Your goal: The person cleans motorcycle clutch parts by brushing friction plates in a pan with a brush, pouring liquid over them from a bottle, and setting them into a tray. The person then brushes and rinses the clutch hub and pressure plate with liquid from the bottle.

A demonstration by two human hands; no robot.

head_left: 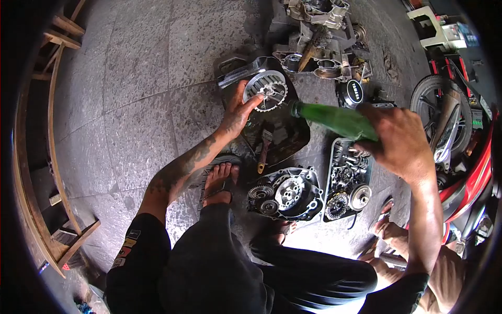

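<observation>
My left hand (241, 111) grips a round metal toothed part (267, 90) that looks like a clutch hub, the thumb pressed at its centre. It is held over a dark, wet pan (285, 138). In my right hand (398, 137) is a green glass bottle (337, 119), tipped nearly level with its mouth pointing at the toothed part. The mouth is a short way from the part's edge; any liquid coming out is too faint to make out. A paintbrush (264, 149) lies in the pan, its handle toward me.
An engine cover with gears (290, 193) and a tray of small parts (349, 178) are on the tiled floor near my feet. Engine cases (319, 52) and a Yamaha cover (350, 94) lie beyond. A wooden frame (52, 157) stands left; a motorcycle wheel (421, 107) and another person's leg (395, 243) are right.
</observation>
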